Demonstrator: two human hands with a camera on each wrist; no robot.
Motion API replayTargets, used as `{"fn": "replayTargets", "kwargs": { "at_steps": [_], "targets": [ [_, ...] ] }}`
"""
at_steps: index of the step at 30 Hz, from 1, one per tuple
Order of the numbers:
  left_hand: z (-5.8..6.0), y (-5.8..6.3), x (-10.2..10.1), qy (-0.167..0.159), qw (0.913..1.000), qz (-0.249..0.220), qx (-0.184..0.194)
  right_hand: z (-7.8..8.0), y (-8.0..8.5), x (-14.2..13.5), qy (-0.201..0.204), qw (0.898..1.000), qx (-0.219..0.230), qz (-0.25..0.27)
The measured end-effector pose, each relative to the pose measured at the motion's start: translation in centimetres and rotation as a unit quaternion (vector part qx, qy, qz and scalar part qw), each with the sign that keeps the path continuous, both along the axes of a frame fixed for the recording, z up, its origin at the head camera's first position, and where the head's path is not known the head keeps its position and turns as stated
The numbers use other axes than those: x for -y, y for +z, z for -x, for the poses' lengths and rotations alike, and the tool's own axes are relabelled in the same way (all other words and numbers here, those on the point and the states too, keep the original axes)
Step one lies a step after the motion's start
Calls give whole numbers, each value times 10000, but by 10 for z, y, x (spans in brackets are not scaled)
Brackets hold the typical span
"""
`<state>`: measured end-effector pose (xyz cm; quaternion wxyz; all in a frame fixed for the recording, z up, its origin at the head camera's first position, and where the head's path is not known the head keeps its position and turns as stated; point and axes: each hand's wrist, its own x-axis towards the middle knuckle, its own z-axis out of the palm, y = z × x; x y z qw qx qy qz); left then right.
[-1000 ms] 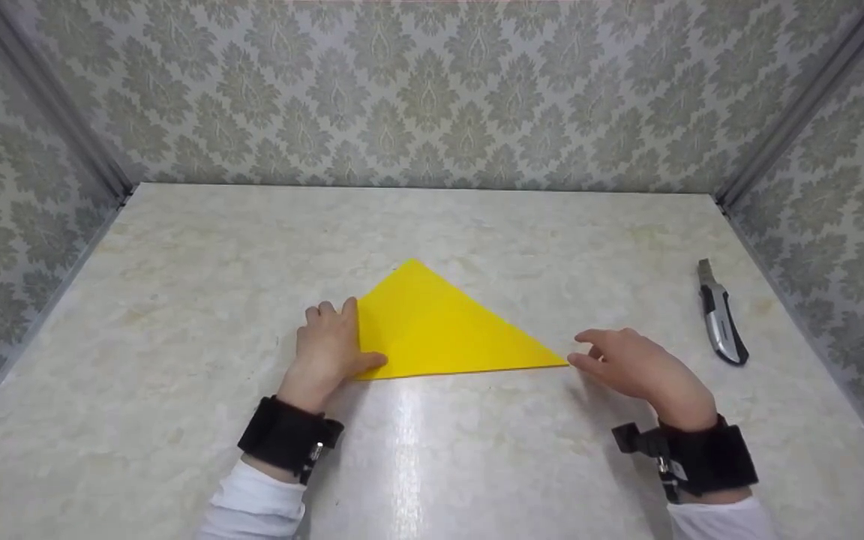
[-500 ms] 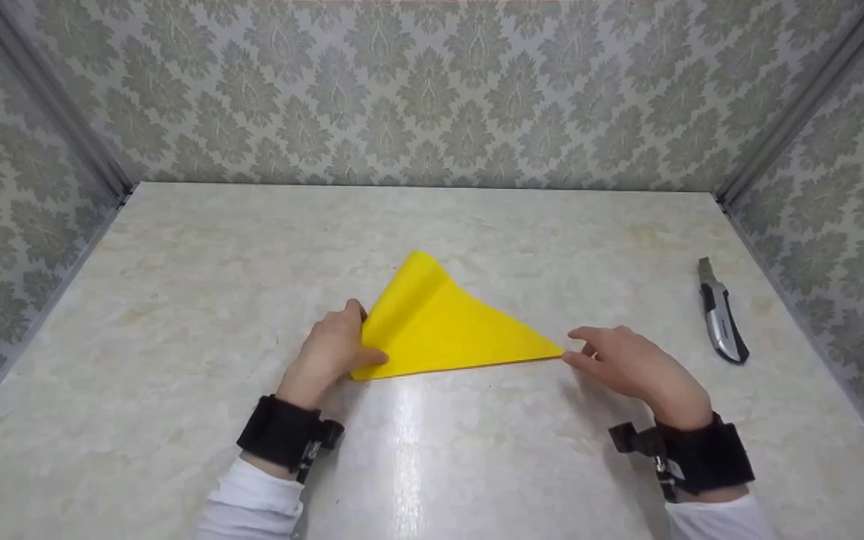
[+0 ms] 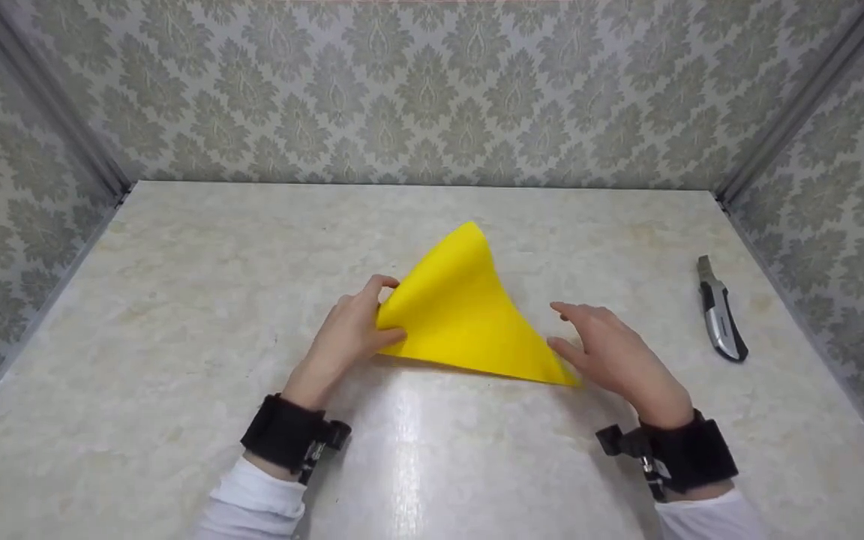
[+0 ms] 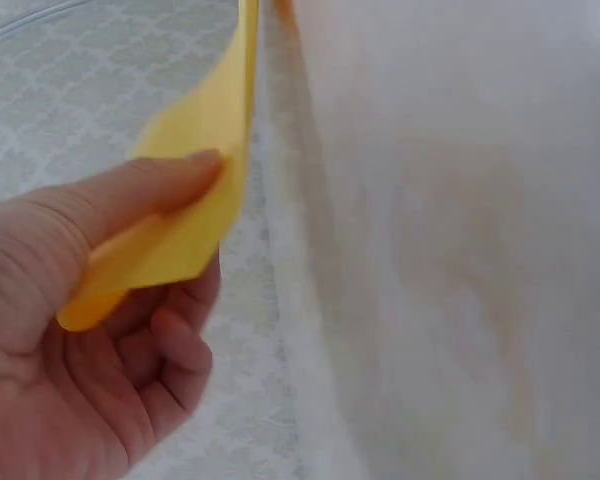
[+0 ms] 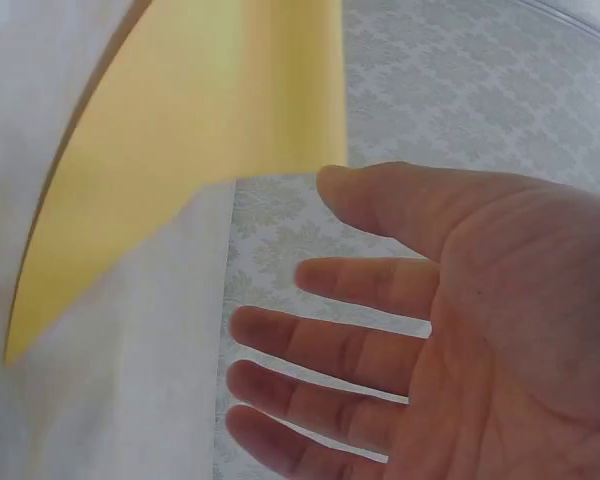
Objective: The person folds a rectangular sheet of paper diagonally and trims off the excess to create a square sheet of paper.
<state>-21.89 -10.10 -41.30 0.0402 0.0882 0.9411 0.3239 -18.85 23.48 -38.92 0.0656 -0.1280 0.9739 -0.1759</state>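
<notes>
A yellow sheet of paper [image 3: 462,315], folded into a triangle, is lifted at its left side and bends in a curve, its tip pointing to the back. My left hand [image 3: 357,322] pinches its left corner, thumb on top and fingers curled beneath, as the left wrist view shows of the paper [image 4: 195,225]. Near the paper's right corner is my right hand [image 3: 612,352]. In the right wrist view the fingers of that hand [image 5: 420,310] are spread and fairly straight, with nothing held. Whether its thumb touches the paper's edge I cannot tell.
A grey and black utility knife [image 3: 721,315] lies on the right side of the pale marbled table [image 3: 199,247]. Patterned panels [image 3: 432,90] stand behind the table and along both sides. Each wrist wears a black strap [image 3: 282,435].
My left hand has raised the paper's left side and carried it right and back, so it curves and turns. The right hand has let go of the right corner and moved slightly left.
</notes>
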Motion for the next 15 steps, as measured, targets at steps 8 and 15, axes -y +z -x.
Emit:
{"fn": "replayTargets", "kwargs": {
  "at_steps": [8,15],
  "targets": [
    [-13,18,-10,-1002,9888,-583,-941,-2,3,9,-154,9753,-1708,1389],
    [-24,29,-16,-1424,9745,-993,-1421,-5,13,16,-465,9220,-1699,3449]
  ]
}}
